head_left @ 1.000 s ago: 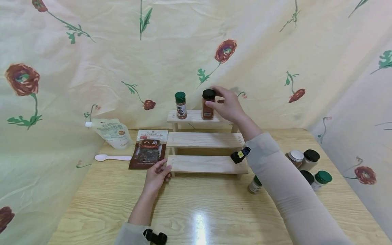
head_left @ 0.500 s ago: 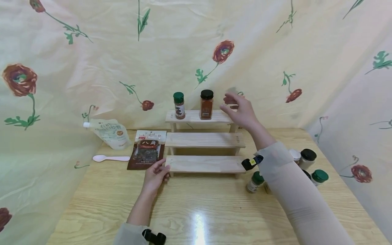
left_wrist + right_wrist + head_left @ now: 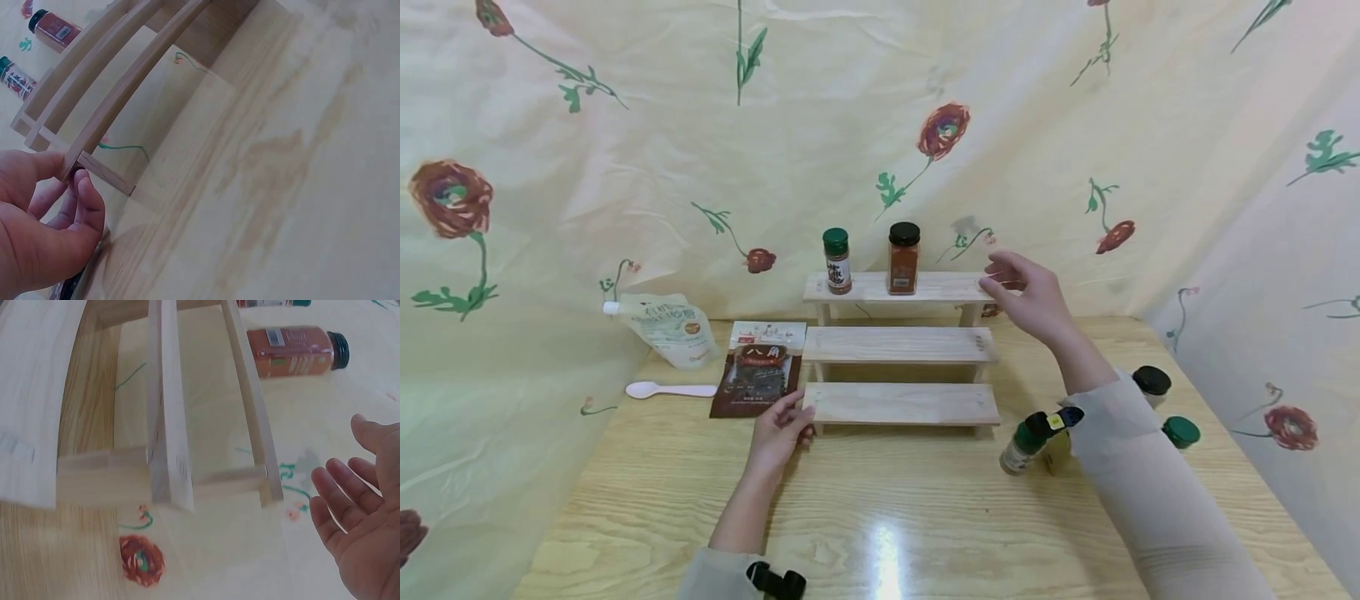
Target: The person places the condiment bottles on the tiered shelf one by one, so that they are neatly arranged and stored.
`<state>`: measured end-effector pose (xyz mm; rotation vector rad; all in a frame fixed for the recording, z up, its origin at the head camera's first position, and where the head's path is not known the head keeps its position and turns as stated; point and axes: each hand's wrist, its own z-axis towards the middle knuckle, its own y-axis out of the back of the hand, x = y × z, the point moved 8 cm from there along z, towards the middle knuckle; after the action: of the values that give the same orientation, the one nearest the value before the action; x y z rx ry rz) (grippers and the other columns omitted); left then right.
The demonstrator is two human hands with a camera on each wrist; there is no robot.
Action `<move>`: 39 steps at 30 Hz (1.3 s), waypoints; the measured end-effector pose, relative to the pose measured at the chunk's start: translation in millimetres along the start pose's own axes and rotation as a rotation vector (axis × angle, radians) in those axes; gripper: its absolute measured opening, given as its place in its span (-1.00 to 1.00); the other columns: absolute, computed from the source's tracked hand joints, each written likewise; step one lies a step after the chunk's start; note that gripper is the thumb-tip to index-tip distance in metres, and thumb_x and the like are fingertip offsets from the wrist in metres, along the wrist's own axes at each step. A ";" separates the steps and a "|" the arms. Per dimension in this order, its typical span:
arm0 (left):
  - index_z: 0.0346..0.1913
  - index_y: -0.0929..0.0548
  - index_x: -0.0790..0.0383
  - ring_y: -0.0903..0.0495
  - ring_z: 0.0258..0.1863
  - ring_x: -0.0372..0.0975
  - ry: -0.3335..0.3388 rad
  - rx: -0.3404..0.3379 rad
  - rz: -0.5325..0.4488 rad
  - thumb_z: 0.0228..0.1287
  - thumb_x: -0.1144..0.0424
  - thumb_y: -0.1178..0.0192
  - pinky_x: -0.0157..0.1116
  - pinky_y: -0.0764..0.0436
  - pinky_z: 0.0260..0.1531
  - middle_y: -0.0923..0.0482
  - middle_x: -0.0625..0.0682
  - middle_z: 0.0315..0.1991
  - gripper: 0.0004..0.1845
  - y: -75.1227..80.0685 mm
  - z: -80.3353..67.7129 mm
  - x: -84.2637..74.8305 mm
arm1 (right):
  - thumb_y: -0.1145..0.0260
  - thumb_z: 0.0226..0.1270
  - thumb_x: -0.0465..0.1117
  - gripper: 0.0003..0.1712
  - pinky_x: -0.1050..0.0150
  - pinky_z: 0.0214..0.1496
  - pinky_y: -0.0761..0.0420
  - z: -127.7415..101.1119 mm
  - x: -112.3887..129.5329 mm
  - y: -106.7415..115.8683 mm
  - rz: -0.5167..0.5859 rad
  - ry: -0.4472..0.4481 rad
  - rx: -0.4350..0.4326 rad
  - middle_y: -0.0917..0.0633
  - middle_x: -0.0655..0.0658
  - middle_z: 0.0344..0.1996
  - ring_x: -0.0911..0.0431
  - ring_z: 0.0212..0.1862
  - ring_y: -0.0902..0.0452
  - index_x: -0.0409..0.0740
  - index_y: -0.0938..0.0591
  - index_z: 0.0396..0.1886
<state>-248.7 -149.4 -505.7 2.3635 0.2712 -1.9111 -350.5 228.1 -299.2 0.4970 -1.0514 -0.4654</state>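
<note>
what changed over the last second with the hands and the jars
The right hand let go of the black-lidded red spice jar, left it standing on the wooden rack's top step, and drew back to the right and down, fingers open. The left hand kept touching the bottom step's left end; the green-lidded jar did not move.

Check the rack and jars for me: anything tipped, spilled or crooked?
Nothing stands out. Both jars, green-capped and black-capped, stand upright on the top shelf. The rack sits level; the left hand touches its bottom corner.
</note>
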 end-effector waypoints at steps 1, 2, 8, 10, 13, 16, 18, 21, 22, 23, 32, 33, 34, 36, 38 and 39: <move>0.33 -0.55 0.30 -0.59 -0.48 -0.27 0.002 0.002 -0.003 0.39 0.40 -0.29 -0.42 -0.62 -0.52 -0.58 0.00 -0.34 -0.53 -0.4 0.1 -0.2 | -0.31 0.50 -0.14 -0.48 -0.10 0.20 -0.57 -2.1 -2.0 2.6 -0.006 0.003 -0.002 -0.67 -0.31 0.07 -0.14 0.08 -0.60 -0.26 -0.51 0.34; 0.33 -0.54 0.31 -0.59 -0.48 -0.27 0.002 0.005 -0.006 0.39 0.40 -0.29 -0.42 -0.62 -0.52 -0.59 0.00 -0.34 -0.53 -1.0 0.1 -0.4 | -0.30 0.50 -0.14 -0.48 -0.11 0.20 -0.57 -4.8 -3.0 5.3 -0.011 0.007 -0.002 -0.67 -0.31 0.07 -0.15 0.09 -0.60 -0.26 -0.50 0.35; 0.34 -0.50 0.36 -0.58 -0.49 -0.27 0.003 0.013 -0.033 0.39 0.42 -0.27 -0.43 -0.61 -0.53 -0.59 0.01 -0.35 -0.52 -3.9 1.5 -0.6 | -0.28 0.52 -0.04 -0.44 0.25 0.12 -0.59 -20.5 -8.5 23.2 -0.073 -0.004 0.004 -0.67 -0.29 0.06 -0.16 0.07 -0.61 -0.24 -0.49 0.36; 0.34 -0.50 0.35 -0.58 -0.48 -0.27 0.008 0.012 -0.035 0.39 0.42 -0.27 -0.43 -0.61 -0.52 -0.59 0.00 -0.34 -0.52 -4.2 1.8 0.4 | -0.28 0.51 -0.02 -0.43 0.46 0.03 -0.53 -25.5 -10.8 30.4 -0.092 -0.018 -0.001 -0.67 -0.27 0.06 -0.13 0.06 -0.62 -0.23 -0.50 0.36; 0.35 -0.50 0.33 -0.58 -0.46 -0.27 0.013 0.009 -0.040 0.40 0.40 -0.26 -0.43 -0.61 -0.51 -0.59 0.00 -0.32 -0.51 -3.9 2.3 3.0 | -0.29 0.51 -0.04 -0.44 0.62 -0.04 -0.45 -33.1 -13.9 41.1 -0.109 -0.030 -0.012 -0.68 -0.27 0.04 0.05 0.02 -0.63 -0.23 -0.50 0.36; 0.36 -0.50 0.30 -0.58 -0.45 -0.26 0.020 0.004 -0.052 0.41 0.39 -0.25 -0.43 -0.62 -0.50 -0.57 0.00 -0.31 -0.51 -3.6 3.1 5.7 | -0.29 0.51 -0.04 -0.45 0.65 -0.05 -0.43 -40.2 -18.7 51.0 -0.133 -0.043 -0.014 -0.68 -0.27 0.03 0.33 -0.05 -0.57 -0.22 -0.51 0.35; 0.36 -0.50 0.30 -0.57 -0.45 -0.26 0.017 -0.003 -0.057 0.40 0.40 -0.24 -0.43 -0.61 -0.51 -0.55 0.01 -0.31 -0.51 -3.5 4.2 6.6 | -0.30 0.50 -0.04 -0.45 0.66 -0.06 -0.43 -44.6 -22.6 56.5 -0.148 -0.056 -0.009 -0.68 -0.26 0.03 0.36 -0.06 -0.55 -0.21 -0.52 0.35; 0.35 -0.50 0.29 -0.55 -0.45 -0.26 0.016 -0.014 -0.061 0.38 0.44 -0.22 -0.43 -0.61 -0.51 -0.51 0.02 -0.31 -0.51 -3.6 5.5 6.5 | -0.29 0.50 -0.03 -0.44 0.66 -0.09 -0.42 -51.9 -28.1 63.9 -0.168 -0.069 0.011 -0.67 -0.28 0.05 0.11 0.02 -0.61 -0.22 -0.50 0.35; 0.35 -0.50 0.29 -0.55 -0.45 -0.27 0.018 -0.017 -0.059 0.37 0.44 -0.22 -0.43 -0.61 -0.51 -0.50 0.02 -0.31 -0.51 -3.8 5.8 6.2 | -0.29 0.51 -0.03 -0.43 0.65 -0.09 -0.42 -54.5 -30.2 65.9 -0.172 -0.071 0.023 -0.67 -0.30 0.05 -0.01 0.04 -0.62 -0.24 -0.50 0.36; 0.35 -0.50 0.29 -0.55 -0.45 -0.27 0.020 -0.018 -0.058 0.36 0.45 -0.21 -0.43 -0.61 -0.51 -0.49 0.02 -0.31 -0.50 -4.1 6.0 6.0 | -0.29 0.51 -0.03 -0.43 0.65 -0.10 -0.41 -57.5 -32.6 68.0 -0.179 -0.079 0.035 -0.66 -0.30 0.06 -0.11 0.06 -0.61 -0.24 -0.49 0.36; 0.37 -0.49 0.27 -0.55 -0.46 -0.25 0.015 0.016 -0.044 0.39 0.48 -0.20 -0.43 -0.62 -0.49 -0.51 0.00 -0.37 -0.50 -5.4 5.1 0.2 | -0.29 0.51 -0.08 -0.44 0.65 -0.14 -0.44 -82.8 -51.9 80.1 -0.278 -0.068 0.127 -0.65 -0.34 0.11 -0.18 0.02 -0.61 -0.29 -0.50 0.36; 0.37 -0.48 0.29 -0.55 -0.47 -0.25 0.011 0.020 -0.043 0.39 0.49 -0.20 -0.43 -0.62 -0.49 -0.51 0.00 -0.37 -0.50 -5.3 5.1 -0.2 | -0.29 0.51 -0.10 -0.44 0.65 -0.16 -0.45 -85.1 -54.7 80.4 -0.289 -0.060 0.136 -0.65 -0.36 0.10 -0.19 0.00 -0.61 -0.32 -0.50 0.35; 0.37 -0.48 0.29 -0.56 -0.47 -0.25 0.011 0.020 -0.042 0.39 0.49 -0.20 -0.43 -0.62 -0.50 -0.51 0.00 -0.38 -0.50 -5.0 4.8 -0.2 | -0.30 0.50 -0.11 -0.45 0.63 -0.17 -0.46 -87.5 -57.6 80.8 -0.300 -0.052 0.147 -0.64 -0.38 0.10 -0.21 -0.01 -0.62 -0.35 -0.50 0.34; 0.37 -0.48 0.30 -0.56 -0.47 -0.25 0.011 0.021 -0.040 0.39 0.49 -0.20 -0.43 -0.62 -0.49 -0.51 0.00 -0.38 -0.50 -5.1 4.6 -1.0 | -0.31 0.49 -0.13 -0.45 0.54 -0.21 -0.51 -91.8 -63.0 83.3 -0.322 -0.041 0.163 -0.63 -0.42 0.09 -0.25 -0.03 -0.63 -0.39 -0.50 0.31; 0.38 -0.48 0.30 -0.56 -0.46 -0.25 0.011 0.023 -0.037 0.39 0.49 -0.20 -0.43 -0.62 -0.49 -0.51 0.01 -0.37 -0.49 -5.1 4.6 -1.4 | -0.33 0.48 -0.14 -0.45 0.44 -0.25 -0.56 -96.2 -68.5 85.8 -0.344 -0.040 0.175 -0.64 -0.44 0.07 -0.27 -0.06 -0.64 -0.41 -0.51 0.29; 0.38 -0.47 0.31 -0.56 -0.46 -0.25 0.011 0.024 -0.036 0.39 0.49 -0.20 -0.43 -0.62 -0.48 -0.51 0.01 -0.37 -0.49 -5.2 4.4 -1.5 | -0.34 0.47 -0.14 -0.45 0.39 -0.26 -0.57 -98.4 -71.1 86.9 -0.347 -0.046 0.180 -0.64 -0.44 0.06 -0.28 -0.07 -0.64 -0.42 -0.52 0.28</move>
<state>-254.3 -145.2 -505.0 2.4018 0.2949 -1.9281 -281.3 354.8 -337.4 0.8397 -1.0599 -0.6940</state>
